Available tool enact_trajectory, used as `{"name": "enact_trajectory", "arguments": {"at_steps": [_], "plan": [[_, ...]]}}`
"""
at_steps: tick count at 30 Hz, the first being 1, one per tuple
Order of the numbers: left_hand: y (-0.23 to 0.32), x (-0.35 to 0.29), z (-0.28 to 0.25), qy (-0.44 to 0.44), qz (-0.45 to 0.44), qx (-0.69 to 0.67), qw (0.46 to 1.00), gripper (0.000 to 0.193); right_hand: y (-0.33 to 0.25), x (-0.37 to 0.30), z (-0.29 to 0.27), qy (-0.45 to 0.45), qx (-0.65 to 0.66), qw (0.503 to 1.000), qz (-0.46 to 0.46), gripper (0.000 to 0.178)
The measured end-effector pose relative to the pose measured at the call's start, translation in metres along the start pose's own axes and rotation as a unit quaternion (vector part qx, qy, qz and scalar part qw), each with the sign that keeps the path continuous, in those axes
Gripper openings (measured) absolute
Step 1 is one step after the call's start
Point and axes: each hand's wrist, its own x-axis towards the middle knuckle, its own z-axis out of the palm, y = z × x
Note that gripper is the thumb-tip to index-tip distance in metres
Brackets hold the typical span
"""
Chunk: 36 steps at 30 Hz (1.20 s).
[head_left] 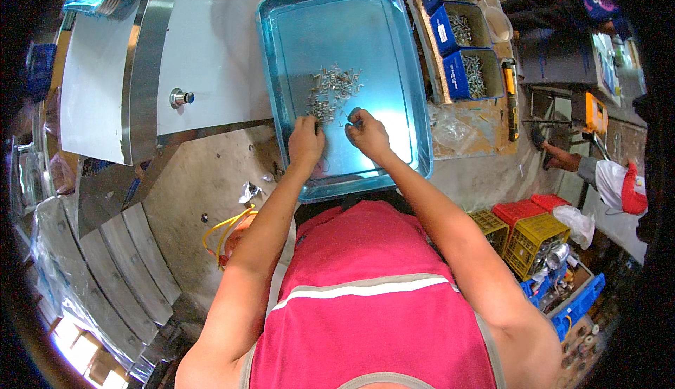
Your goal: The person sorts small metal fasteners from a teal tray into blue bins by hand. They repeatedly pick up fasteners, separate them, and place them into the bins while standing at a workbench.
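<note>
A loose heap of small silver screws or bolts lies near the middle of a large blue-tinted metal tray. My left hand is over the tray's left side, at the near edge of the heap. Its fingers are curled together, and whatever is between them is hidden. To the right of the heap, my right hand is bent inward with thumb and fingers pinched. Something small may be in that pinch, too small to make out. A few pieces lie between the two hands.
Blue bins full of small metal fasteners line the tray's right side. Beyond them lies a yellow-black tool. A white panel with a metal knob stands left. Yellow crates are lower right. Another person's arm shows far right.
</note>
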Motion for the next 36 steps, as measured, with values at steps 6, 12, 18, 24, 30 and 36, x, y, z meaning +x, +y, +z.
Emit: {"name": "enact_trajectory", "arguments": {"at_steps": [6, 12, 18, 24, 30, 36], "plan": [[-0.014, -0.025, -0.001, -0.028, -0.092, -0.176, 0.98, 0.021, -0.028, 0.008, 0.015, -0.023, -0.114, 0.992, -0.055, 0.028], [-0.034, -0.027, 0.001, -0.046, -0.263, -0.627, 0.732, 0.02, -0.032, 0.019, 0.03, -0.019, -0.187, 0.97, -0.156, 0.021], [-0.024, 0.007, 0.002, 0.047, -0.09, -0.159, 0.982, 0.022, -0.034, 0.009, 0.027, -0.03, -0.231, 0.963, -0.134, 0.018], [-0.006, 0.018, 0.004, 0.047, -0.088, -0.049, 0.994, 0.027, -0.029, -0.012, 0.013, -0.005, -0.181, 0.977, -0.115, 0.024], [-0.018, 0.015, 0.006, 0.016, -0.007, -0.012, 1.0, 0.022, -0.03, -0.013, 0.018, 0.017, -0.173, 0.982, -0.075, 0.026], [-0.036, 0.006, 0.004, -0.051, -0.211, -0.545, 0.81, 0.011, -0.032, -0.001, 0.029, 0.0, -0.165, 0.983, -0.076, 0.019]]}}
